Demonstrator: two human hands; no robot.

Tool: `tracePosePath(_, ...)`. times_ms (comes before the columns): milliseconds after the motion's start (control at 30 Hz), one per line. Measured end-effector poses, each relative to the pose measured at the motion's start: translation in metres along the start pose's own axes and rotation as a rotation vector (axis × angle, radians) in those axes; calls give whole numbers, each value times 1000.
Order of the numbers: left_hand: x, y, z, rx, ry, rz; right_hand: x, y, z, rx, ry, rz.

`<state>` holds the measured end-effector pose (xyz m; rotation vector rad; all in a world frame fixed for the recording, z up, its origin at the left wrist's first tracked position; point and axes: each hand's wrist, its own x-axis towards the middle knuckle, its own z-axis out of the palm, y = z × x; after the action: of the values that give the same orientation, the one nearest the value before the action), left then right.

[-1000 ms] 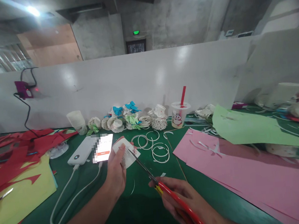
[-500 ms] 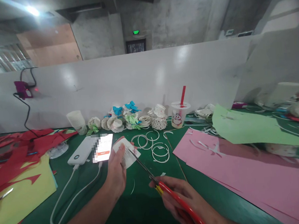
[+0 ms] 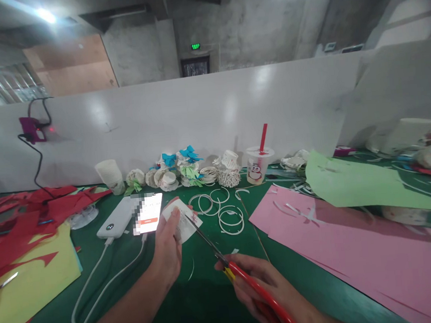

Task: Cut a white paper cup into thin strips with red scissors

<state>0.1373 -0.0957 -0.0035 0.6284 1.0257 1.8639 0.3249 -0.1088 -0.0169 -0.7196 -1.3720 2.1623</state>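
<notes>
Cutting into a small white paper piece (image 3: 183, 222), pinched upright between thumb and fingers of the left hand (image 3: 168, 248) above the near middle of the green table (image 3: 198, 304). Closed on the red-handled scissors (image 3: 244, 279), the right hand (image 3: 272, 287), with the dark blades running up and left so that the tips meet the paper's right edge. Looks like a trimming cut in progress; best done, probably, by feeding the paper into the blades with the left hand rather than chasing it with the scissors, keeping the thumb clear of the cutting line and the piece taut. Just behind the paper, toward the far edge, a lit phone (image 3: 148, 220) beside a white power bank (image 3: 117, 224) with cables trailing to the near edge. Right of those, a cluster of white paper rings (image 3: 223, 213) lying flat. Along the far edge, against the white partition (image 3: 196, 118), a row of small paper flowers (image 3: 180, 172), a white paper cup (image 3: 109, 176) and a drink cup with a red straw (image 3: 259, 165). On the right side, a large pink sheet (image 3: 351, 250) partly under a green sheet (image 3: 357, 184); at the left edge, yellow paper (image 3: 33, 283) and red scraps (image 3: 24, 218).
</notes>
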Motion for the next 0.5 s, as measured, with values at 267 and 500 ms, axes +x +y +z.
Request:
tracePosePath(267,0,1,0,3,5,-18,2,3,-3,4,-10,11)
tracePosePath(500,0,0,-1,18,-13,-9,-1,-2,0,7,-13,0)
